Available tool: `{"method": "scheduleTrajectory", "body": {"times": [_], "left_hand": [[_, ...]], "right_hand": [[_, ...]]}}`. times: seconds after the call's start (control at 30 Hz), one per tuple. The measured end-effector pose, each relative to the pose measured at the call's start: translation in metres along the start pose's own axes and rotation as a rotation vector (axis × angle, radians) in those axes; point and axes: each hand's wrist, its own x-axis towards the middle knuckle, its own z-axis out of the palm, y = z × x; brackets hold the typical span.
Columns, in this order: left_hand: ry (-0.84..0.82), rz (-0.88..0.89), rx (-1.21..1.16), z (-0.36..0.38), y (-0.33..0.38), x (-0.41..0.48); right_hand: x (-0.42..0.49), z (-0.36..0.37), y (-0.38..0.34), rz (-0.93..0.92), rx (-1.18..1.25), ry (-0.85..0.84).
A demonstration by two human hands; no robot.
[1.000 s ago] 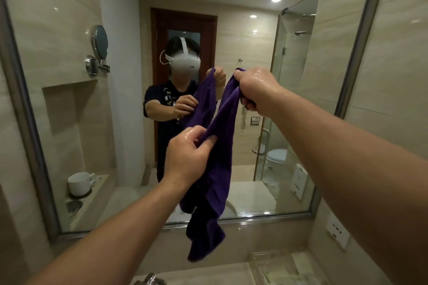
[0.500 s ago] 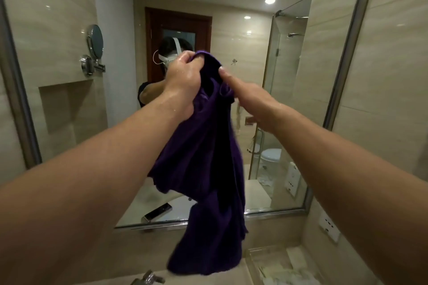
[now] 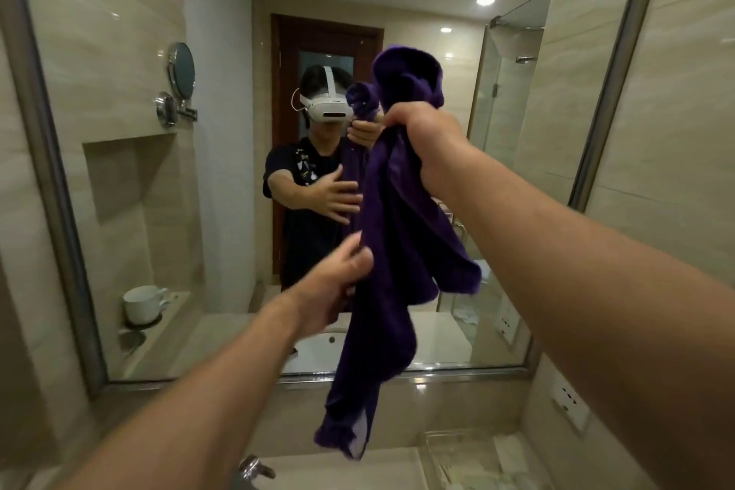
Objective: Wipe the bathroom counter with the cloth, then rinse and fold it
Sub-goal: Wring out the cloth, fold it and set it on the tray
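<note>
The cloth (image 3: pixel 397 231) is hanging in the air before the mirror (image 3: pixel 131 32), above the tap (image 3: pixel 254 467). The right hand (image 3: pixel 421 139) is now gripping its bunched top, which the left hand (image 3: pixel 330 286) was holding half a second ago. The left is reaching lower, fingers spread (the mirror is showing them straight), touching the hanging part. The person is probably setting up the fold. I am counting one cloth, two hands, one tap and one cup (image 3: pixel 141 304).

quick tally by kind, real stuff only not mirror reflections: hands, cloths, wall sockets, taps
hands: 2 (left hand, right hand)
purple cloth: 1
wall socket: 1
tap: 1
total: 5
</note>
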Motion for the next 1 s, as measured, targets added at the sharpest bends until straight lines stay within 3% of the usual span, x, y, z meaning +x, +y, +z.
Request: {"method": "scheduleTrajectory", "body": {"times": [0.1,0.33,0.47,0.67,0.87,1.0], "left_hand": [[0.023,-0.090,-0.004,0.027,-0.030,0.001],[0.095,-0.025,0.200,0.034,-0.027,0.015],[0.272,0.003,0.232,0.012,0.002,0.018],[0.445,0.117,0.262,-0.020,0.066,0.035],[0.477,0.305,0.090,0.008,0.100,0.054],[0.489,0.354,0.021,0.028,0.108,0.058]], "right_hand": [[0.005,0.003,-0.007,0.056,0.029,-0.019],[0.007,-0.033,-0.016,0.053,0.067,-0.049],[0.012,-0.084,-0.018,0.127,-0.123,-0.165],[0.021,-0.148,0.015,0.383,-0.463,-0.337],[0.010,-0.117,0.071,0.369,-0.335,-0.463],[-0.011,-0.067,0.107,0.300,-0.227,-0.405]]}}
